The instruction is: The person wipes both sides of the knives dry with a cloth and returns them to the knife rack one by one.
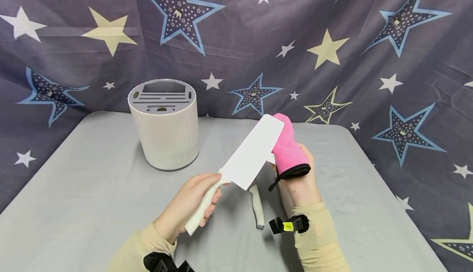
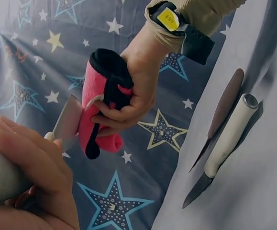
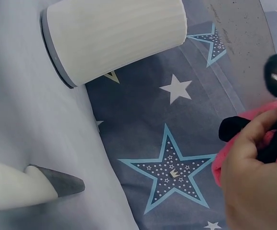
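My left hand [image 1: 190, 202] grips the pale handle of a broad cleaver [image 1: 255, 151], its blade tilted up and to the right. In my right hand [image 1: 304, 188] is a pink cloth mitt [image 1: 290, 151] with a black edge and a black loop. The mitt lies right at the far end of the blade and overlaps its edge. In the left wrist view, the right fingers [image 2: 112, 115] curl round the mitt close to the blade. A white-handled knife [image 1: 257, 208] lies on the table between the forearms, its dark blade [image 3: 61, 182] visible in the right wrist view.
A cream, ribbed knife block [image 1: 170, 140] with a slotted grey top stands at the back left. Beside the white-handled knife is a slim brownish, knife-shaped thing [image 2: 227, 103]. The grey cloth-covered table [image 1: 74, 206] ends at a star-patterned curtain [image 1: 229, 30].
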Action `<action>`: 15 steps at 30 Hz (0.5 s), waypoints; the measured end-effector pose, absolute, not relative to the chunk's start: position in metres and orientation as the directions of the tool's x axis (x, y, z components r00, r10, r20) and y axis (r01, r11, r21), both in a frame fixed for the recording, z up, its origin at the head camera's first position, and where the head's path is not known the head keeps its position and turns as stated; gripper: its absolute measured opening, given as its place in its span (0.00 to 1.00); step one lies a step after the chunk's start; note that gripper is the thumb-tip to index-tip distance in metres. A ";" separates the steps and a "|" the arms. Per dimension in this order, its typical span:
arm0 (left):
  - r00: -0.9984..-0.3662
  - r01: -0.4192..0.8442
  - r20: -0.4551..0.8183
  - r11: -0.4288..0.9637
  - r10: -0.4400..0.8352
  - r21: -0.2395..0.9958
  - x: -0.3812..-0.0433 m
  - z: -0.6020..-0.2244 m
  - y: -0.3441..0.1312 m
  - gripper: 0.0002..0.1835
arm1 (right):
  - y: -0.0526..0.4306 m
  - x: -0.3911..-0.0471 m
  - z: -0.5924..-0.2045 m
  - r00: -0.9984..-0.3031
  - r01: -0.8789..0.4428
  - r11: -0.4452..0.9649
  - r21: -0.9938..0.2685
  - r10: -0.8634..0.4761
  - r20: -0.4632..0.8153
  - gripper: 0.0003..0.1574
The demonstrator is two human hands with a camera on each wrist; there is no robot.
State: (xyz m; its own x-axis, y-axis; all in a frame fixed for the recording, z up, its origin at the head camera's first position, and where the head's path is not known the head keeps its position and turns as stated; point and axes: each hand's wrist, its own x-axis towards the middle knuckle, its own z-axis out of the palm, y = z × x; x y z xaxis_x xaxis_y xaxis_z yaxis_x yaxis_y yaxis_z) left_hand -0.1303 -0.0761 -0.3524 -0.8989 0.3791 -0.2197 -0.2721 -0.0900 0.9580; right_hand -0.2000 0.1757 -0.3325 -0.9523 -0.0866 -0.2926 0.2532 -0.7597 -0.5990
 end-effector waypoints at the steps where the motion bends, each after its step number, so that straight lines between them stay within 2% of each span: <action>1: -0.899 -0.274 -0.216 -0.104 0.382 0.956 -0.130 -0.352 -0.076 0.21 | 0.176 -0.200 -0.332 -0.952 0.257 -0.748 -0.612 -0.086 -0.295 0.11; 4: -0.904 -0.258 -0.189 -0.137 0.384 0.956 -0.127 -0.349 -0.075 0.21 | 0.176 -0.201 -0.331 -0.951 0.261 -0.729 -0.633 -0.079 -0.300 0.20; 7: -0.912 -0.232 -0.161 -0.151 0.376 0.961 -0.125 -0.347 -0.075 0.21 | 0.176 -0.201 -0.330 -0.953 0.258 -0.731 -0.632 -0.086 -0.290 0.21; 9: -0.920 -0.212 -0.145 -0.151 0.364 0.966 -0.123 -0.346 -0.075 0.21 | 0.177 -0.200 -0.330 -0.957 0.252 -0.745 -0.618 -0.096 -0.274 0.16; 11: -0.928 -0.194 -0.132 -0.150 0.350 0.969 -0.122 -0.346 -0.074 0.19 | 0.177 -0.200 -0.331 -0.959 0.253 -0.762 -0.596 -0.115 -0.260 0.03; 15: -0.944 -0.160 -0.108 -0.146 0.312 0.976 -0.121 -0.345 -0.071 0.17 | 0.176 -0.200 -0.333 -0.963 0.245 -0.793 -0.558 -0.134 -0.233 0.14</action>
